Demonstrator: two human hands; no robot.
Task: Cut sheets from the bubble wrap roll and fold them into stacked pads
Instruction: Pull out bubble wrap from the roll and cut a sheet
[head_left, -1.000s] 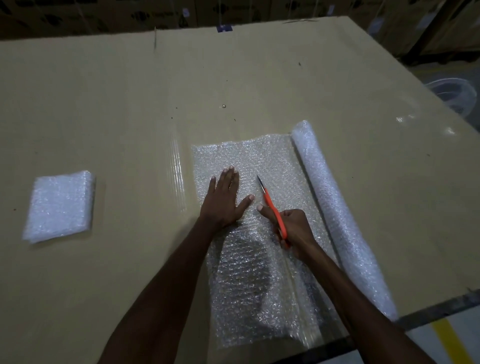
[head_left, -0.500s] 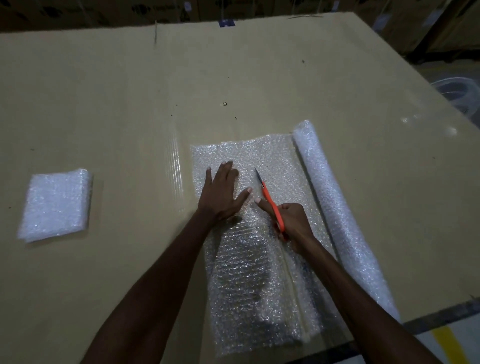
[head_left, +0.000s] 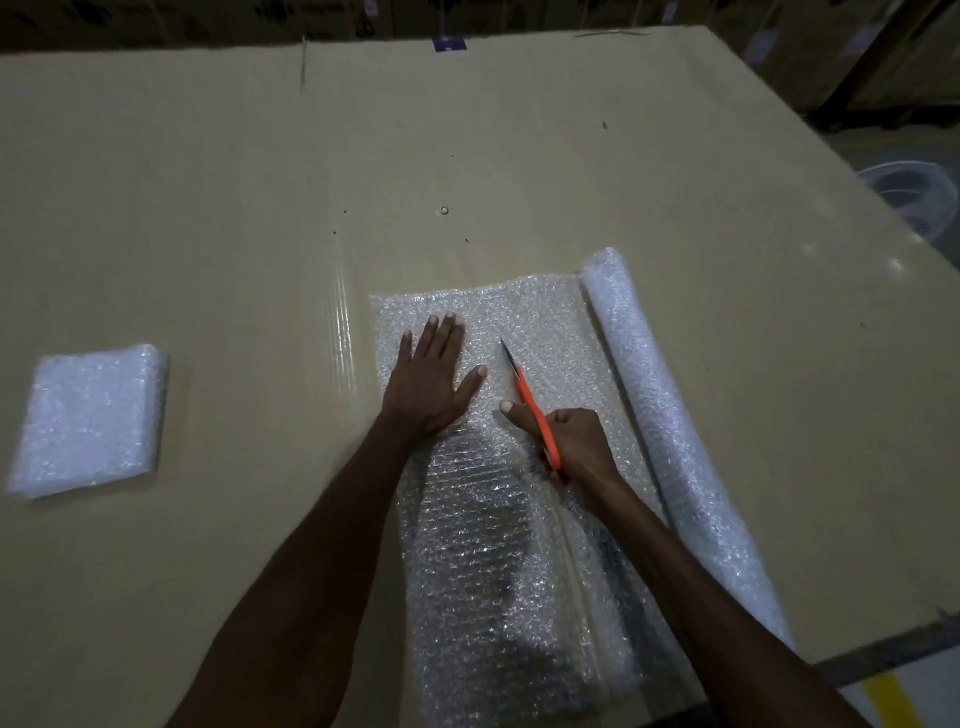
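Observation:
A bubble wrap roll (head_left: 670, 431) lies on the cardboard-covered table, running from the middle toward the near right edge. Its unrolled sheet (head_left: 540, 322) spreads flat to the left of it. My left hand (head_left: 431, 376) presses flat on the sheet with fingers straight. My right hand (head_left: 571, 441) grips orange-handled scissors (head_left: 530, 400), blades pointing away from me along a cut line in the sheet. Behind the scissors the sheet is parted toward the near edge. A folded bubble wrap pad (head_left: 88, 421) rests far left.
The brown cardboard table top (head_left: 260, 182) stretches wide around the work. Its near right edge (head_left: 883, 654) borders a floor with a yellow line. A clear round object (head_left: 914, 197) sits off the table at the right. Dark boxes stand behind the far edge.
Both hands and the scissors have slid a little farther away along the sheet, lengthening the cut. The roll and the folded pad stay where they were.

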